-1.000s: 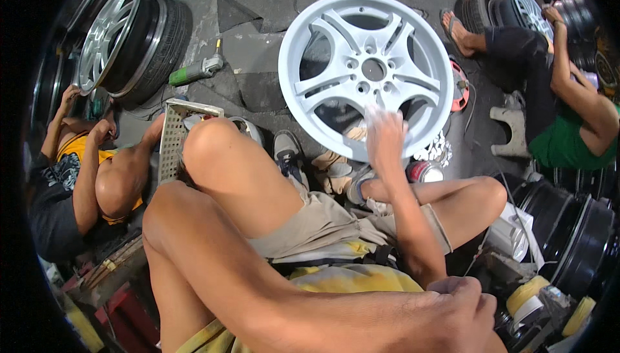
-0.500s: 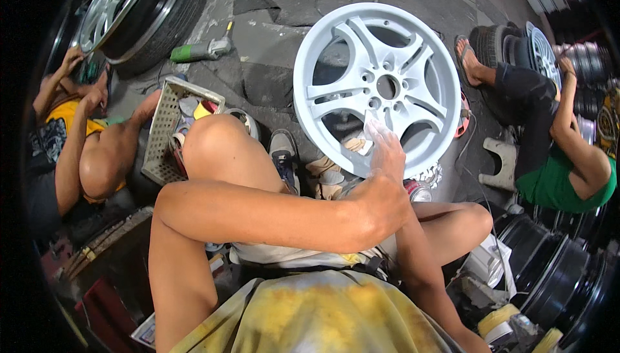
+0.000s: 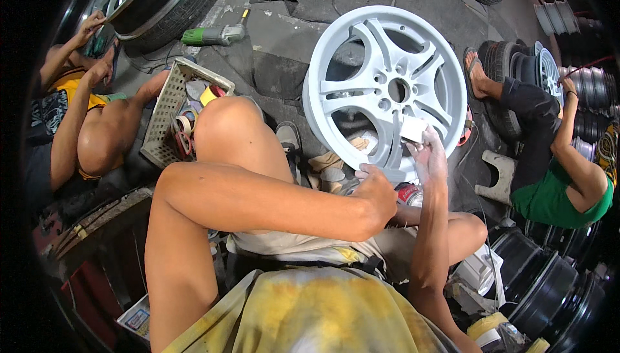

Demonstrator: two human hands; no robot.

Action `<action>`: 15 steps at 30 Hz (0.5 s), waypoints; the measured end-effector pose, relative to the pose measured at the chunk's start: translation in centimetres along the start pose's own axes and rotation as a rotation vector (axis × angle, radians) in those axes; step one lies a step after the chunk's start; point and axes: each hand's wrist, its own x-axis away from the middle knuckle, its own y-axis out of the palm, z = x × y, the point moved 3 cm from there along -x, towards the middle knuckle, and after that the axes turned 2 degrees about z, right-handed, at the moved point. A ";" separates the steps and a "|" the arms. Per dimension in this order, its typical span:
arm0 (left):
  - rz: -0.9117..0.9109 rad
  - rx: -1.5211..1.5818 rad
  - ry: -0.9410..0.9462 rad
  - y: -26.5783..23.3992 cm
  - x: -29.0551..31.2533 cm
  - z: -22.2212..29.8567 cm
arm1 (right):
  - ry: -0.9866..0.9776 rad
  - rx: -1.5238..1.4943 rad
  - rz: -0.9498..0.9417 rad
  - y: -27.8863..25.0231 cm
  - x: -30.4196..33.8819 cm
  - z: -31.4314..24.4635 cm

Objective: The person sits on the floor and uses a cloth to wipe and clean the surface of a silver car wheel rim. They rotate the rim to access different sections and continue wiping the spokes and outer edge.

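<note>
Holding a white pad [image 3: 413, 129], your right hand [image 3: 431, 156] is nearer the hub [image 3: 390, 80].
Pale wheel [image 3: 395, 116] lies above both, upper centre-right; your left hand [image 3: 379, 193] curls, grip unclear.

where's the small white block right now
In the head view, right of centre, the small white block is at the fingertips of the right hand, in front of the lower half of the pale wheel.

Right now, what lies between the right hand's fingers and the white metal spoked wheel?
Head view shows a white squarish block at the fingers, over the wheel.
</note>
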 end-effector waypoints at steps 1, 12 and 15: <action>-0.013 0.025 0.009 0.1 -0.1 0.1 | 0.043 -0.100 0.137 -0.7 -0.4 0.5; 0.028 0.093 0.005 0.6 0.0 0.2 | -0.777 1.494 -0.160 3.6 1.7 2.7; 0.085 0.079 -0.047 0.7 0.9 0.0 | -0.689 1.557 -0.198 3.9 0.7 3.2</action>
